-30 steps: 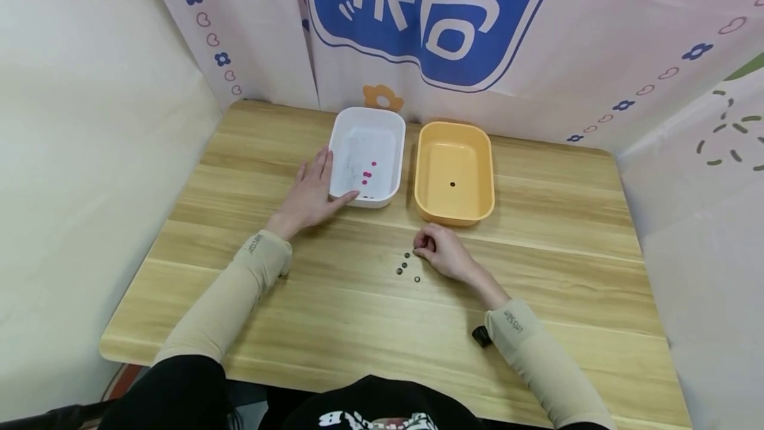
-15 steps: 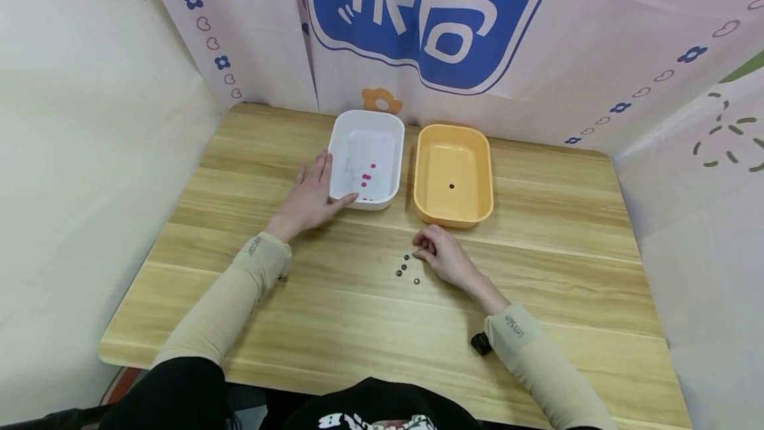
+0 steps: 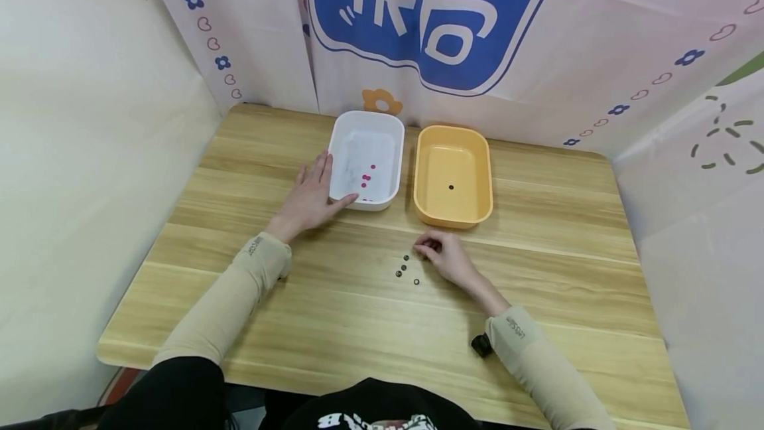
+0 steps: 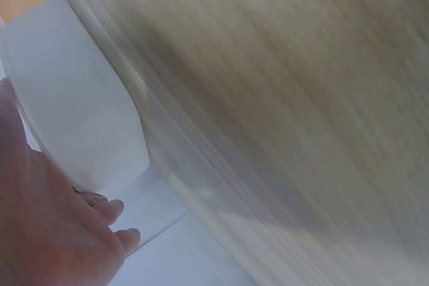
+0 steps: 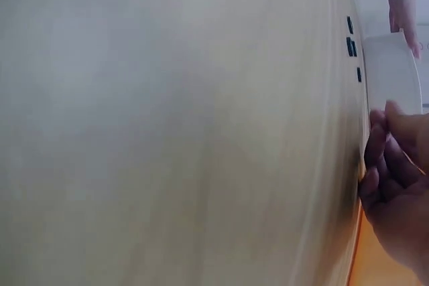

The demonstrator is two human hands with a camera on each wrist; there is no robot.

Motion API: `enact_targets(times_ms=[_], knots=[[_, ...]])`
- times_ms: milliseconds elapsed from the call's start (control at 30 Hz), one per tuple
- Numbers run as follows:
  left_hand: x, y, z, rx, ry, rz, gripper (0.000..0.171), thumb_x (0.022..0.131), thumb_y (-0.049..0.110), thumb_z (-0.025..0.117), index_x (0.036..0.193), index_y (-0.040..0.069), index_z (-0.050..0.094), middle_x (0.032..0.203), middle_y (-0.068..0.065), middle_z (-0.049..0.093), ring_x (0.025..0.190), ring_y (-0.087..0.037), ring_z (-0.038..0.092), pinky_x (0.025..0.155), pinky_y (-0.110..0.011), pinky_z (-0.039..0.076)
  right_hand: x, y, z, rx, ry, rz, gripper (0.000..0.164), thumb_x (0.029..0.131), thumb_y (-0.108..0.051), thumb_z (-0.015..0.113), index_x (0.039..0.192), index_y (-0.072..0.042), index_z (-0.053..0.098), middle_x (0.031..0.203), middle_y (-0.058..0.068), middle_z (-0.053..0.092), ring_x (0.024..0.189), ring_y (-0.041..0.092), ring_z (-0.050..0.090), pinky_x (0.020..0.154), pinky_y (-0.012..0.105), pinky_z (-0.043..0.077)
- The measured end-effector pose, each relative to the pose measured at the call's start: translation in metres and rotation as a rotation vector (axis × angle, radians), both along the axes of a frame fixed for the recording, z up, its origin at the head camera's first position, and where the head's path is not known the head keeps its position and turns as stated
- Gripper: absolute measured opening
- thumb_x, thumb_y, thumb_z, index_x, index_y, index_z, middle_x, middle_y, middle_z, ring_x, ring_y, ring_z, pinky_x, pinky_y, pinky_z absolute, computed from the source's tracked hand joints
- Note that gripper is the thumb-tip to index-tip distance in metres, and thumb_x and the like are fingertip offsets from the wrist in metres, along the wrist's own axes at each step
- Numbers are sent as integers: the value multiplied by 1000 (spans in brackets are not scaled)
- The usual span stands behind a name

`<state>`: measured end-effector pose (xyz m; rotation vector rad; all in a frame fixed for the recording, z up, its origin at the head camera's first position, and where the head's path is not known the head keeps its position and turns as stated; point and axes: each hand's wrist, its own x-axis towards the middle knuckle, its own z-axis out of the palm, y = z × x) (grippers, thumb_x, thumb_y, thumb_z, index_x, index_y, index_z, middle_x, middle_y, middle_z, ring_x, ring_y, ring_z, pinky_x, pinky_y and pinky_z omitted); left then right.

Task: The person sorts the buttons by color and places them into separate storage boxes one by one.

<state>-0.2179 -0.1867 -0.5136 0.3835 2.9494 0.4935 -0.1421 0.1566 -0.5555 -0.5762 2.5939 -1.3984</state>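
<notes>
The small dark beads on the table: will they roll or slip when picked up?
The dark beads look tiny and round, so probably roll when nudged. On the smooth wooden table they may slip from the right hand.

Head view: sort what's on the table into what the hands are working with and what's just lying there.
In use:
- right hand, fingertips pinched by the dark beads
- yellow tray, one dark bead inside
- left hand, resting against the white tray
- pink beads in the white tray

Lying about:
- small black object by the right sleeve
- wooden table
</notes>
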Motion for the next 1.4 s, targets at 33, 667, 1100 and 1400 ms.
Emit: enact_targets(times_ms=[33, 667, 1100, 1400], knots=[[0, 0, 0, 1, 0, 0, 116, 106, 79, 41, 174, -2, -6, 186, -21, -7, 175, -40, 2, 143, -62, 2, 1, 1, 2, -12, -21, -9, 9, 98, -1, 79, 107, 1, 81, 95, 15, 82, 75, 11, 68, 67, 18, 56], [0, 0, 0, -11, -4, 1, 117, 106, 81, 40, 174, -2, -7, 185, -21, -8, 175, -40, 2, 143, -62, 2, 3, 4, 36, -164, 134, -51, 19, 91, 11, 81, 108, 4, 81, 105, 19, 82, 93, 30, 76, 87, 33, 68], [-1, 1, 1, -8, -1, -4, 117, 106, 79, 42, 174, -2, -6, 186, -20, -8, 175, -40, 3, 143, -62, 4, -43, 18, 55, -255, 233, -294, 12, 98, 5, 78, 110, 5, 81, 108, 25, 80, 103, 38, 73, 103, 42, 55], [-2, -1, -2, -3, 2, -4, 118, 105, 81, 42, 174, -1, -7, 186, -19, -8, 175, -39, 2, 143, -62, 3, -67, 23, 47, -235, 225, -372, 17, 103, 2, 71, 115, 11, 78, 114, 31, 78, 112, 46, 72, 112, 59, 51]])
